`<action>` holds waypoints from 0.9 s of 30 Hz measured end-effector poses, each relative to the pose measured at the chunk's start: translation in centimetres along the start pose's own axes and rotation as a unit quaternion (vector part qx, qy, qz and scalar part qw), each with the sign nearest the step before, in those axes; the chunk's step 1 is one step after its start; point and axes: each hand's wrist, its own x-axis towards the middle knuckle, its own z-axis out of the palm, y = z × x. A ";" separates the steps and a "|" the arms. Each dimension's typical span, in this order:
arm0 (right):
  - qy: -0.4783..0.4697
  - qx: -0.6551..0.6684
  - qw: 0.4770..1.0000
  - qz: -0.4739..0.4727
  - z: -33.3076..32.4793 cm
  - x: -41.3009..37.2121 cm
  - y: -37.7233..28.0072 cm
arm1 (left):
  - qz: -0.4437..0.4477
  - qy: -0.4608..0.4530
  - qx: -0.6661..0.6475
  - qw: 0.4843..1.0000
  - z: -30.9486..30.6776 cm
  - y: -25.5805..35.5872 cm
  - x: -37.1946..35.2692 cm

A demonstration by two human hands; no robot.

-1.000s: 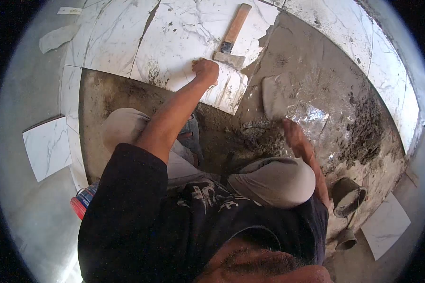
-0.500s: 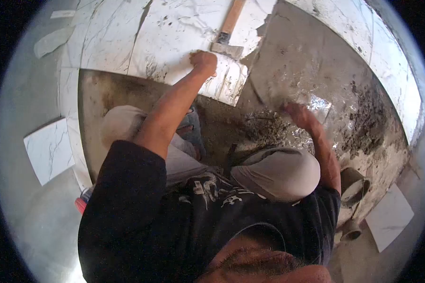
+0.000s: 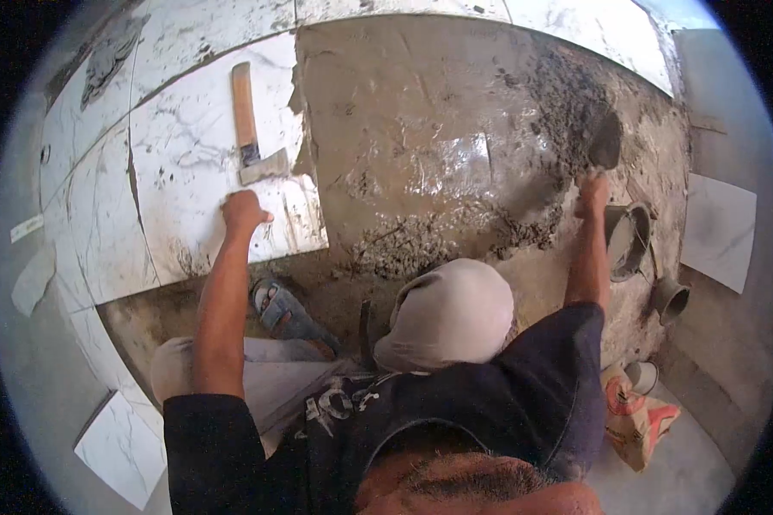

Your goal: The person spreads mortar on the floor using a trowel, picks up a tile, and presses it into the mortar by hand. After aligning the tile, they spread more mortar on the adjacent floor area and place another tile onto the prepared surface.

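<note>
Right hand on trowel at mortar's right side, left hand on marbled tile.
Right hand (image 3: pixel 591 194) wrapped around the trowel (image 3: pixel 606 142) handle; blade points away from the body, beside dark clumps at the edge of the wet mortar bed (image 3: pixel 378 94), bucket (image 3: pixel 643 221) near the wrist. Left hand (image 3: pixel 245 210) rests on the marbled tile (image 3: pixel 189 154), just below a wood-handled hatchet (image 3: pixel 246 116); finger closure: can't tell.
</note>
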 end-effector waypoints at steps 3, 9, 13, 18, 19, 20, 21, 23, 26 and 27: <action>0.055 -0.001 0.996 0.066 -4.4 1.8 -1.1 | -0.010 0.008 -0.001 1.000 -0.2 0.2 0.1; 0.095 -0.001 0.995 0.033 -5.3 7.0 -0.4 | -0.007 0.010 0.000 1.000 0.9 -0.4 0.8; 0.118 -0.028 0.989 0.078 -3.3 9.9 0.0 | -0.028 0.003 -0.027 0.999 0.6 -0.2 0.5; 0.020 0.033 0.996 0.085 -0.1 10.3 1.2 | -0.019 0.019 0.002 1.000 0.4 -0.3 0.5; 0.020 0.090 0.993 0.067 0.0 10.1 1.5 | -0.024 0.003 -0.004 1.000 0.1 -0.2 0.6; 0.020 0.088 0.993 0.070 -0.2 9.8 2.1 | -0.028 -0.015 -0.013 0.999 0.0 0.1 0.6; -0.003 0.047 0.999 0.028 -0.5 9.4 2.8 | -0.025 -0.016 -0.012 0.999 0.4 0.0 0.8; -0.021 0.009 1.000 -0.013 -1.4 7.8 1.7 | -0.013 -0.010 0.007 1.000 1.0 -0.5 1.6; -0.085 0.141 0.986 0.020 -0.2 6.7 2.1 | -0.016 -0.024 0.004 1.000 0.2 -0.1 1.2; -0.081 0.137 0.986 -0.051 0.5 6.3 2.2 | -0.015 -0.021 0.004 1.000 0.2 -0.1 1.1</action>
